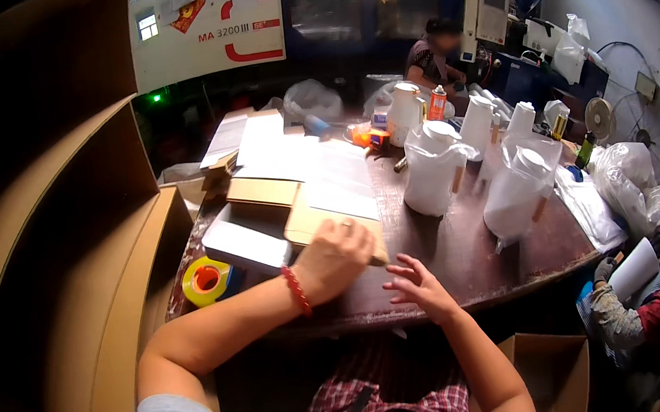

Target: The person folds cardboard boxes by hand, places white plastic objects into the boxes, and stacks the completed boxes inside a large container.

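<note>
Cardboard [303, 224] under curled left hand [332, 261], right hand [426, 287] (fingers spread) nearby

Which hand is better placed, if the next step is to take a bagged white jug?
Probably the right hand. It is open, appears to hold nothing, and is nearer to the bagged white jugs. The left hand is curled on the brown cardboard.
</note>
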A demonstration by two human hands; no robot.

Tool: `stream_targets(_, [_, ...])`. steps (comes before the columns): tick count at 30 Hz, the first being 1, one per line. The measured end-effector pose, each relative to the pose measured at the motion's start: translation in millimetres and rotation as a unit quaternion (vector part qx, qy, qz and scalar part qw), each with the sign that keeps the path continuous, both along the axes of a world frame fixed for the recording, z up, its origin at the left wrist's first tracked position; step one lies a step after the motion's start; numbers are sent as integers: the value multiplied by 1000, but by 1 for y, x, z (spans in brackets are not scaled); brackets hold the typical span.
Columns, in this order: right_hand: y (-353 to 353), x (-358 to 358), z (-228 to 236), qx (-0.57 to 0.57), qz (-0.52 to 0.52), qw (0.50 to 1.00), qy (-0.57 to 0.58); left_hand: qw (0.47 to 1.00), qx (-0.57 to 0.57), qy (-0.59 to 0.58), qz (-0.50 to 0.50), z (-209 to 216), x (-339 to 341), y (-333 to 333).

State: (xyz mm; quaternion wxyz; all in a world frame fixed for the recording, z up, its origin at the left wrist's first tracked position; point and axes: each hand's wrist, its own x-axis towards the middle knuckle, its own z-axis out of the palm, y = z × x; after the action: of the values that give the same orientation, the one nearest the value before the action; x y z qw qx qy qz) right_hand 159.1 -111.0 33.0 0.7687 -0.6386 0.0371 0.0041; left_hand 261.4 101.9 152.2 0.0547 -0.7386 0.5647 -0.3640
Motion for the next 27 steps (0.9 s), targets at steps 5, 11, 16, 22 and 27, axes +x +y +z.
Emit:
stream_targets(5, [3,-19,-52,-261,-32,938,-227,986,-74,53,-139,-1,-91,-12])
stream_targets(11, [-19,-71,-4,-472,-82,817,-322,952,-9,85,-295,74,-147,18])
stream_targets(16, [-55,-96,56,-541,-192,735,-361,943,-12,97,-318,174,-128,28])
stream_targets(22, [-16,-60,132,-164,-166,922,-308,952,-79,104,-277,296,-52,7])
stream_targets(27, [-33,-11,148,-74,-157,976,-128,929,-242,178,-216,266,-13,-10])
